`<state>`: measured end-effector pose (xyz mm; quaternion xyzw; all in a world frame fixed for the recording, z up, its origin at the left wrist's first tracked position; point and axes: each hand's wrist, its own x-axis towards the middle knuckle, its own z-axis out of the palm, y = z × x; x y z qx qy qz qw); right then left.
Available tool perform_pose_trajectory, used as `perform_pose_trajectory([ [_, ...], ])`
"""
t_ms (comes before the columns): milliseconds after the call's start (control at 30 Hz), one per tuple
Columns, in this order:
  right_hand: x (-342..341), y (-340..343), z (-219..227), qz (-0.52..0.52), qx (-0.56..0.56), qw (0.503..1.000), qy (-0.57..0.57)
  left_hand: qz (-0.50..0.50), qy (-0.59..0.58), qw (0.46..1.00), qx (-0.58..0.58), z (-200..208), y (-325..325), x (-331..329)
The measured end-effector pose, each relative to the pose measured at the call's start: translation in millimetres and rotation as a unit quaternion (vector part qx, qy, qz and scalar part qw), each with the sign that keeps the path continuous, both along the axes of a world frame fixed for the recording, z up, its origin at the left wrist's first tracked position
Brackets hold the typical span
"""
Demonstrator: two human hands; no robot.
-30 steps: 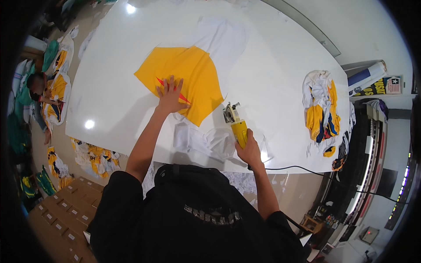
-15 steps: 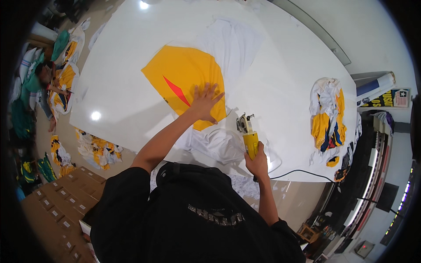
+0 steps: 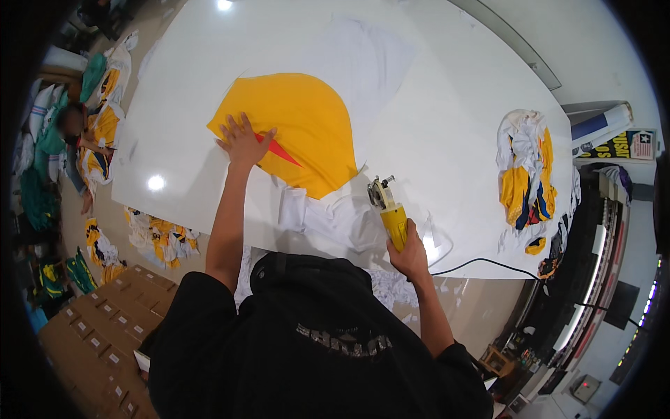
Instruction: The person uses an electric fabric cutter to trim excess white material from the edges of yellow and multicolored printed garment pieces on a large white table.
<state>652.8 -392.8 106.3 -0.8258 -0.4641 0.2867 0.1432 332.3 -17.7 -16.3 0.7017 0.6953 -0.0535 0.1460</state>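
Observation:
A yellow fabric piece (image 3: 307, 115) with a red pointed stripe lies spread on the white table (image 3: 453, 140). Flat on its left corner rests my left hand (image 3: 244, 144), fingers spread. My right hand (image 3: 410, 251) is wrapped round the yellow body of a handheld rotary fabric cutter (image 3: 395, 225). The cutter's metal blade head points toward the far side and stands right of the yellow piece, apart from it. White fabric (image 3: 331, 220) lies crumpled between the yellow piece and the table's near edge. More thin white cloth (image 3: 363, 63) is spread beyond it.
A heap of white, yellow and navy fabric (image 3: 525, 171) sits at the table's right. The cutter's black cord (image 3: 488, 260) runs off rightward along the near edge. Brown cartons (image 3: 105, 335) stand at lower left. Another person (image 3: 73, 126) sits among fabrics on the floor at far left.
My left hand has moved left across the yellow piece, from its right part to its left corner. The yellow piece has turned and shifted slightly left. The cutter stays in my right hand.

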Motion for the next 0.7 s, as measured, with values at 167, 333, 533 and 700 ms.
perform_pose_trajectory([
  [167, 2.5, 1.0, -0.7, 0.02, 0.0, 1.0, 0.012, -0.108, -0.044, 0.993, 0.025, 22.8, -53.5, 45.6],
  [333, 6.2, 6.6, -6.0, 0.037, -0.012, 0.999, 0.006, -0.184, -0.032, 0.979, -0.082, 39.2, -102.1, 55.1],
  [533, 5.1, 25.3, -4.1, 0.044, -0.035, 0.998, 0.014, -0.193, -0.059, 0.974, -0.099, 35.2, -109.4, 48.9],
  [700, -0.4, 38.8, -4.2, 0.051, -0.006, 0.999, 0.012, -0.189, -0.065, 0.974, -0.109, 39.2, -109.1, 44.8],
])
